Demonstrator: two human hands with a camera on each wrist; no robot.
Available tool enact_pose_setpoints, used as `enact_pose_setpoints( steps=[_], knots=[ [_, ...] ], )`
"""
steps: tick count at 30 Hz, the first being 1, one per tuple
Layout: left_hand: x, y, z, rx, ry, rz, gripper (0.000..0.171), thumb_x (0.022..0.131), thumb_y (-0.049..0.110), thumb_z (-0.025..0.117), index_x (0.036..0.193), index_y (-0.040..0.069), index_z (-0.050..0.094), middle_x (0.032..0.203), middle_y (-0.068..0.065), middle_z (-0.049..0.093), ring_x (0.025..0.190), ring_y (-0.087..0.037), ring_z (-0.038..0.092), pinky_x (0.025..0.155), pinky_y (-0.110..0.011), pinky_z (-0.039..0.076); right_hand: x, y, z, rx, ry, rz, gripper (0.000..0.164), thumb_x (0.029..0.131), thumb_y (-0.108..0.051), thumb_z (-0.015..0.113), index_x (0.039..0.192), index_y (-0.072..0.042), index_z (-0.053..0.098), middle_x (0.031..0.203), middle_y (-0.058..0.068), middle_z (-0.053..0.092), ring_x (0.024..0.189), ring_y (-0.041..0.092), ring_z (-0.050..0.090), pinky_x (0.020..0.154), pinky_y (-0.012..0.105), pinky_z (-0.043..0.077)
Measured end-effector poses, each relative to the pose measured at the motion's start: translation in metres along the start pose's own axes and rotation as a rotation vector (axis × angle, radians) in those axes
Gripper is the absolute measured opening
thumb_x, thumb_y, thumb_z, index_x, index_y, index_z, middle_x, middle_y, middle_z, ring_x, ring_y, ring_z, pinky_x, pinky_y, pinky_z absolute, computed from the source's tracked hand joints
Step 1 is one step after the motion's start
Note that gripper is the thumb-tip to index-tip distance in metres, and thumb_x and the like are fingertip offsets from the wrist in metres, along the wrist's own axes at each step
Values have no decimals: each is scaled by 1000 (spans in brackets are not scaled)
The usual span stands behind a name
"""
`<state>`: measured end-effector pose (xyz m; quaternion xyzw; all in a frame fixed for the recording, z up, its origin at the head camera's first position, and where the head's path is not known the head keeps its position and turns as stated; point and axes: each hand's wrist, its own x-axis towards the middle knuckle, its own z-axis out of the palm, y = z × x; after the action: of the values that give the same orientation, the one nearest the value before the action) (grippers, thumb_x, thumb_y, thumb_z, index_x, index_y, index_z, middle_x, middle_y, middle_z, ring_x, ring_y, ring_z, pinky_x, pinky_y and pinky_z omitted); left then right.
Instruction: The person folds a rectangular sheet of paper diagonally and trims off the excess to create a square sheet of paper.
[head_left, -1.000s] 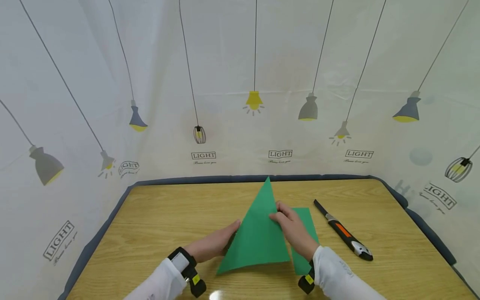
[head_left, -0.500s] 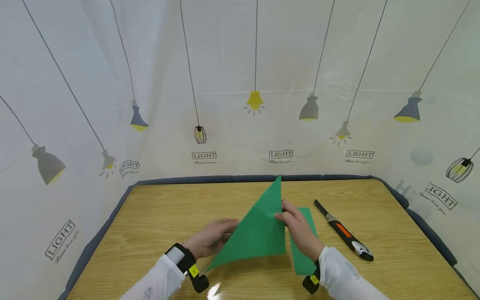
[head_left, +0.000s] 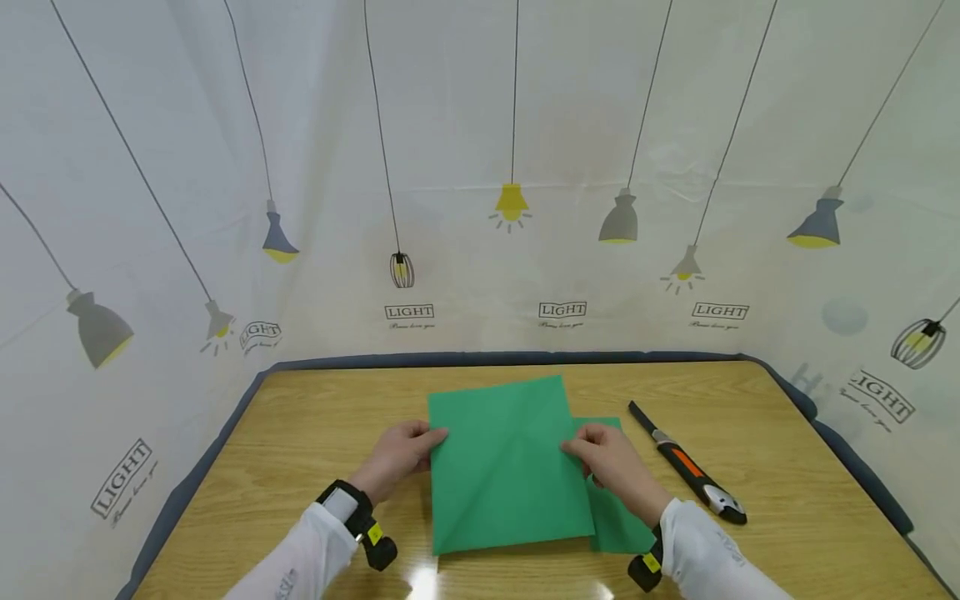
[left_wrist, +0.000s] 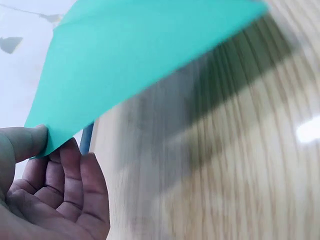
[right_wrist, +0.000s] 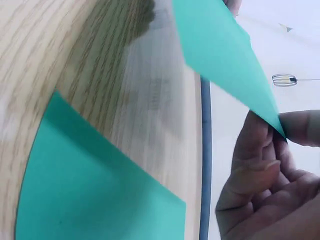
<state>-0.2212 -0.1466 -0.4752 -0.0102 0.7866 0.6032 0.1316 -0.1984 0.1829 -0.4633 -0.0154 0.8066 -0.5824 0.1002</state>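
Note:
A green sheet of paper (head_left: 510, 467), nearly square with a faint diagonal crease, is held up off the table between both hands. My left hand (head_left: 401, 454) pinches its left edge; in the left wrist view the thumb (left_wrist: 27, 140) lies on top and the fingers are curled beneath. At the opposite edge my right hand (head_left: 615, 467) pinches the sheet between thumb and fingers, as the right wrist view also shows. Partly covered by the held sheet and the right hand, a green paper strip (head_left: 618, 525) lies flat on the table.
To the right of the strip lies a utility knife (head_left: 690, 467), black and orange with its tip pointing away. The wooden table (head_left: 322, 433) has a dark padded edge (head_left: 450, 360). Behind it hangs a white curtain (head_left: 465, 125) printed with lamps.
The green sheet was folded over into a triangle and is now opened out to a near square. My left hand has moved up and taken its left edge; the right hand has shifted slightly right.

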Motion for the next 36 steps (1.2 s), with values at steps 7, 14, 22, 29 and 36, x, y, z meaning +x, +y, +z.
enact_pose_setpoints(
  steps=[7, 14, 22, 29, 36],
  knots=[
    [8, -9, -1, 370, 46, 97, 27, 102, 29, 67, 86, 8, 61, 78, -2, 55, 73, -18, 51, 64, -32, 42, 7, 13, 2, -240, -43, 59, 30, 97, -23, 70, 73, -6, 63, 63, 8, 60, 57, 24, 61, 55, 35, 47],
    [12, -16, 4, 570, 88, 165, 25, 99, 25, 71, 83, 9, 59, 75, 0, 52, 68, -17, 48, 62, -32, 38, 11, 21, 12, -494, -69, 43, 41, 96, -23, 69, 59, -14, 53, 52, 1, 52, 45, 16, 43, 47, 29, 33],
    [21, -21, 7, 718, 127, 170, 27, 97, 29, 74, 81, 13, 58, 74, 1, 53, 65, -16, 46, 60, -31, 35, 14, 18, 25, -719, -23, 5, 42, 91, -17, 65, 58, -19, 40, 51, -6, 29, 45, 11, 25, 45, 25, 20],
    [24, -21, 9, 778, 137, 185, 28, 96, 26, 75, 79, 13, 57, 71, 1, 51, 62, -16, 46, 57, -30, 35, 17, 20, 31, -759, -10, -13, 40, 88, -11, 62, 57, -19, 39, 51, -6, 29, 44, 10, 28, 43, 24, 22],
    [28, -20, 12, 828, 147, 164, 30, 95, 26, 76, 77, 14, 55, 70, 1, 51, 61, -16, 45, 56, -30, 34, 16, 18, 32, -798, -8, -28, 41, 90, -10, 61, 56, -18, 41, 50, -5, 33, 43, 11, 32, 44, 25, 26]
  ],
)
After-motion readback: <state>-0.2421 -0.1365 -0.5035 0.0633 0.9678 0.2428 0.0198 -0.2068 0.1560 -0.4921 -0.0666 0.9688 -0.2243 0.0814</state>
